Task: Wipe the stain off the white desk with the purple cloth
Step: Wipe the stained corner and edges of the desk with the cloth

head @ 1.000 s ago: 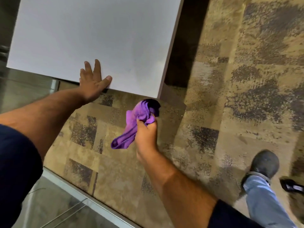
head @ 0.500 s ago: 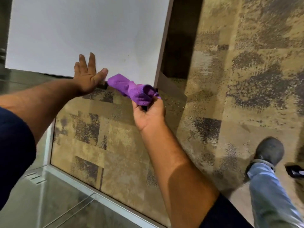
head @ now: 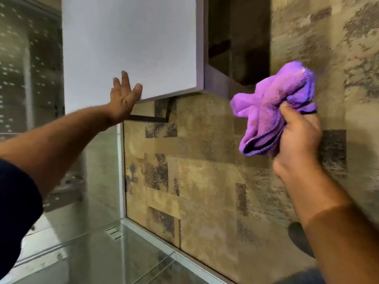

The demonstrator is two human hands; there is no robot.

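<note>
A: Underfoot, patchy tan and dark carpet (head: pixel 205 181) fills most of the view, glass panel (head: pixel 102 249) with a pale metal frame at lower left

B: Desk?

A: white desk (head: pixel 131 44) upper left, top looks plain white from here, can't make out any stain on it. Near corner points toward the middle of the frame, dark gap beside its right edge

B: Arms next

A: Both bare forearms reach in from the bottom corners, dark sleeve (head: pixel 14 201) on the left one

B: Cloth position?

A: purple cloth (head: pixel 272 111) is off the desk, right of the corner, held up over the carpet and not touching the desktop. Bunched, loose folds sticking up and out to the left, dark trim along one hem

B: Hand states?

A: right hand (head: pixel 297 138) is closed around the cloth's lower right part, fingers curled in, thumb on top pinning the fabric. left hand (head: pixel 123 99) is flat and spread, fingers apart, laid on the near edge of the desk close to the corner, holding nothing

B: Anything smaller?

A: dark shoe (head: pixel 297 238) toe pokes out low right, partly hidden behind the right forearm, blurry
</note>
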